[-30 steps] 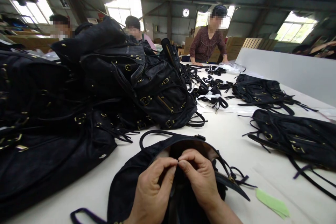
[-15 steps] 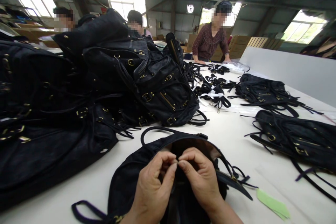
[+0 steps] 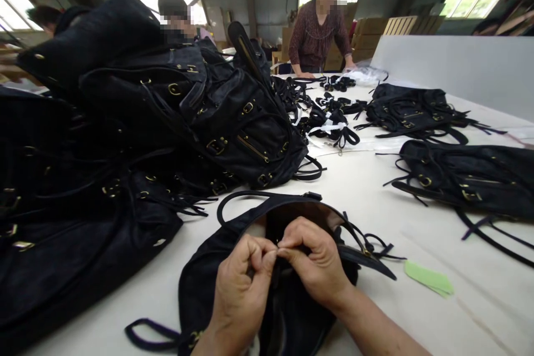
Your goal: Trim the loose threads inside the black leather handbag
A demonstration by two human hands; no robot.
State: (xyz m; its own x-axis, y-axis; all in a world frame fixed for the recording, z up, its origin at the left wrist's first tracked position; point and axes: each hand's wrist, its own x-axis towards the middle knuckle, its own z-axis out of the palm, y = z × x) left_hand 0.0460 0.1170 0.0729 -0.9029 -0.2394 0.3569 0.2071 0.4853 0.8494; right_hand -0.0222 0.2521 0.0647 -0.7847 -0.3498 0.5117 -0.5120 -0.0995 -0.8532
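A black handbag point(image 3: 208, 272) lies open in front of me on the white table, its brownish lining showing at the mouth. Over that opening, my left hand point(image 3: 246, 278) is closed, thumb pressed to the fingertips. My right hand point(image 3: 312, 258) pinches in the same way, its fingertips meeting those of the left. Whatever they pinch is too small to make out. The bag's looped handle point(image 3: 246, 194) arches behind the hands, and a strap loop point(image 3: 150, 329) lies at the lower left.
A tall heap of black bags point(image 3: 158, 105) fills the left side. Two more bags, one nearer point(image 3: 479, 178) and one farther point(image 3: 411, 108), lie to the right. Bundled straps point(image 3: 329, 122) and a green paper slip point(image 3: 428, 278) rest on the table point(image 3: 359, 178). A person point(image 3: 319, 28) stands at the far end.
The view has shifted, so the background sits higher. My fingertips have come together, the right hand's fingers curling more tightly. The bag stays in place on the table.
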